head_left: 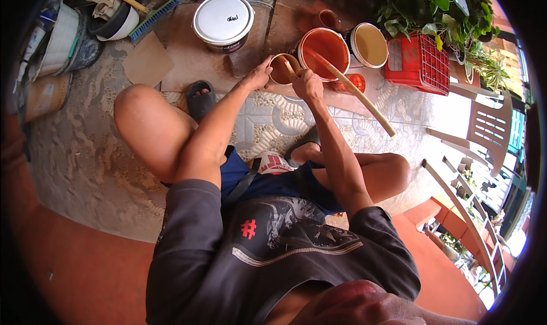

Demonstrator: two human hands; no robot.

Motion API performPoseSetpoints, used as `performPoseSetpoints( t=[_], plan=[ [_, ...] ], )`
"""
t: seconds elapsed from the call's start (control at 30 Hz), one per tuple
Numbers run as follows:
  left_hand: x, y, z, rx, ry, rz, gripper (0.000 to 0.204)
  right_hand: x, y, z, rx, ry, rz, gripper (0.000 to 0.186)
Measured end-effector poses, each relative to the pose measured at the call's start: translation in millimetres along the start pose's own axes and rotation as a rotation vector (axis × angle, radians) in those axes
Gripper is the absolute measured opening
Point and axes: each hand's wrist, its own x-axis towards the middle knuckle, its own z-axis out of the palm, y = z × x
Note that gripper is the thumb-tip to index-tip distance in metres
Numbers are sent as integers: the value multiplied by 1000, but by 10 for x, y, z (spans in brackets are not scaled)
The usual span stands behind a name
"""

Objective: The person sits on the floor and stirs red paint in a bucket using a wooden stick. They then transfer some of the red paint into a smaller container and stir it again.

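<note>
I sit on the floor with both arms stretched forward. My left hand (257, 75) grips the rim of a small round can (280, 73) holding orange-brown paint. My right hand (307, 84) is closed around a short stick (289, 67) that dips into that can. Just behind stands a larger bucket of orange paint (326, 44) with a long wooden stick (359, 94) leaning out of it toward the right.
A white lidded bucket (223, 20) stands at the back, a cream paint can (368, 44) and a red crate (417, 61) with plants to the right. A cardboard sheet (147, 60), a blue brush (152, 18), stacked containers (60, 37) at left. Plastic chairs (484, 131) at right.
</note>
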Motion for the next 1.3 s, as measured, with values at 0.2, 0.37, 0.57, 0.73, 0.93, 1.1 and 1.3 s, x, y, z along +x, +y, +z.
performPoseSetpoints(
  t=[0.2, 0.37, 0.57, 0.73, 0.93, 1.1, 1.3],
  plan=[
    [-20, 0, 18, -40, 7, 12, 56, -46, 38, 193, 73, 126, -19, 36],
    [16, -73, 14, 14, 20, 31, 56, -113, 33, 407, 586, -54, 216, 39],
    [34, -82, -2, -3, 4, 5, 57, -74, -25, 379, 1647, -321, 625, 30],
    [17, -74, 16, -3, 19, 9, 57, 10, 107, 332, 2162, -526, 818, 29],
    [45, -117, -24, -25, -1, -5, 56, -186, -108, 11, 666, -299, 222, 36],
    [27, 55, -26, 32, -67, -89, 54, 179, -143, -73, -186, -20, -43, 55],
    [47, -77, -42, -26, -70, 3, 55, 402, -523, -66, -444, -262, -184, 50]
  ],
)
